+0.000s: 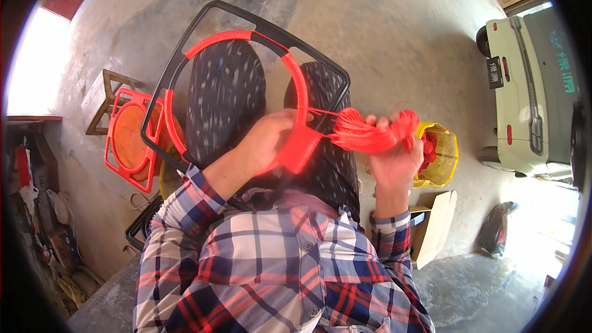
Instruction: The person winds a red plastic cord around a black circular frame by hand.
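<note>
Across my lap lies a black frame (pixel 296 43) with rounded corners and a ring inside it. Stretches of the ring (pixel 300 86) are wound in red cord, and other parts show bare black. My left hand (pixel 271 139) grips the ring beside a broad, tightly wrapped red patch (pixel 300 149), its fingers closed and partly hidden. To the right, my right hand (pixel 398 163) is closed around a loose bundle of red cord (pixel 370 132). Strands of the cord run from the bundle to the ring.
A similar red frame with an orange disc (pixel 131 135) leans at the left, near a wooden stool (pixel 98 108). Right of my legs stand a yellow-rimmed container (pixel 453 157) with red things inside and an open cardboard box (pixel 436 228). A pale vehicle (pixel 515 111) is parked farther right.
</note>
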{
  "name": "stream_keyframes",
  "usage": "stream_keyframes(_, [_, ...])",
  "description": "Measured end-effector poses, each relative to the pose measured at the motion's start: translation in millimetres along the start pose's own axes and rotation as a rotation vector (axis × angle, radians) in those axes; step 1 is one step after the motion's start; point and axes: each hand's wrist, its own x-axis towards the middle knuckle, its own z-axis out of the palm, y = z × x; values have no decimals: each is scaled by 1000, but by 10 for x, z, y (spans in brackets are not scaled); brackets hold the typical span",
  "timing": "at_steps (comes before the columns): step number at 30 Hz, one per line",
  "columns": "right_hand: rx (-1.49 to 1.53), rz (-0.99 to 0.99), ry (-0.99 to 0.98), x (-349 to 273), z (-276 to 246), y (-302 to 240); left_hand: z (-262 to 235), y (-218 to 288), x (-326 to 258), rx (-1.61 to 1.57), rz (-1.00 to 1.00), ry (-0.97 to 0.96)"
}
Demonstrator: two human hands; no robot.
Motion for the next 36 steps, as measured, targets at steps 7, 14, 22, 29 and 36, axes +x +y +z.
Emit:
stream_keyframes(7, [298,12,-977,40,237,-424,-4,-4,1,-6,10,33])
stream_keyframes(14, [-518,-34,-23,67,-60,-75,14,68,-18,-129,67,30])
stream_keyframes(22, [-793,209,-54,115,-75,417,-38,13,-10,-14,135,93])
stream_keyframes(29, [-611,240,-57,95,-146,382,-90,-3,-29,-41,131,-10])
stream_keyframes(36, [-522,234,-67,62,-161,395,-55,-11,-33,116,165,12])
